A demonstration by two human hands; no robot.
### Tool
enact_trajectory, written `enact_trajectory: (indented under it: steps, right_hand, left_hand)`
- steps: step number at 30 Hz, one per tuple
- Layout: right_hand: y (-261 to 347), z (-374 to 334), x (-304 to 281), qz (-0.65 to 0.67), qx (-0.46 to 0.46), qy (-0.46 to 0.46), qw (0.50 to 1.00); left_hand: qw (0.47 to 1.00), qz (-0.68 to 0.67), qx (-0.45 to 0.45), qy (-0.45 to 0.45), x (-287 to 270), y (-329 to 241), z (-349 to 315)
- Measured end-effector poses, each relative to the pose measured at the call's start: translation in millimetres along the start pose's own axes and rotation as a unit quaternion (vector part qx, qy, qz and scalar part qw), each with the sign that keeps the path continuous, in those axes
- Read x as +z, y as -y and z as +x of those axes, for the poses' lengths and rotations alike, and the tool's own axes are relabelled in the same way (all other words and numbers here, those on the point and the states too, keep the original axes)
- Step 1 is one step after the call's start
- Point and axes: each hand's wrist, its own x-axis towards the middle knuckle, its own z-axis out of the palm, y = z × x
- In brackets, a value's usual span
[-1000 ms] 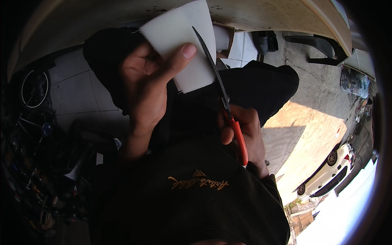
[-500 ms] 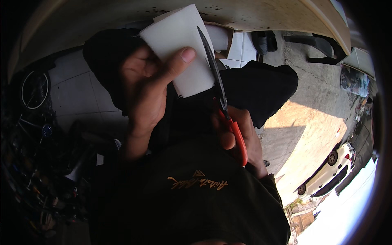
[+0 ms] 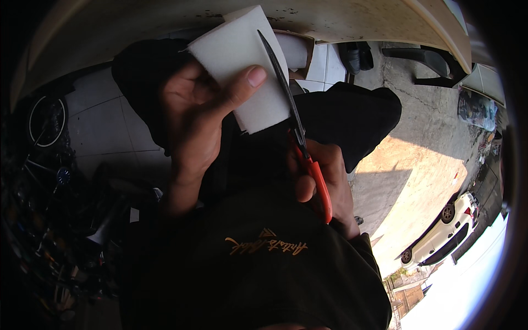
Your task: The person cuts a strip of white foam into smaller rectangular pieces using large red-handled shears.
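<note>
left hand [image 3: 201,113] pinches white sheet [image 3: 239,47] | right hand [image 3: 330,173] grips scissors [image 3: 298,130], blade right of left hand | no offcut seen, looks unfinished

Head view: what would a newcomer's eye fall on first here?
Probably the bright white sheet at top centre, held in the left hand with the thumb across its face. Next, the red-handled scissors in the right hand, a dark blade showing along the sheet's right side. Then the white car at lower right, outside.
</note>
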Motion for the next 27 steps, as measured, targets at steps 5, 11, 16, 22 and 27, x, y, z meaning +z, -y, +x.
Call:
enact_trajectory:
  steps: [5,11,16,22,27]
  right_hand:
    - [2,0,-2,-0.035,-0.009,-0.009,0.999]
    - [6,-2,-5,-0.043,0.005,-0.003,0.999]
    - [5,-3,-7,-0.044,0.004,0.004,0.999]
    - [-2,-5,-6,-0.006,-0.017,0.010,1.000]
    - [-2,-6,-2,-0.008,-0.014,-0.032,0.999]
  left_hand:
    - [1.000,-0.009,-0.013,0.012,-2,-1,3]
    - [0.998,-0.031,-0.022,0.043,-6,-2,4]
    - [0.997,-0.045,-0.021,0.053,-8,-3,3]
    - [0.997,-0.042,-0.038,0.057,-7,-3,2]
    - [0.998,-0.010,-0.043,0.050,-7,-3,1]
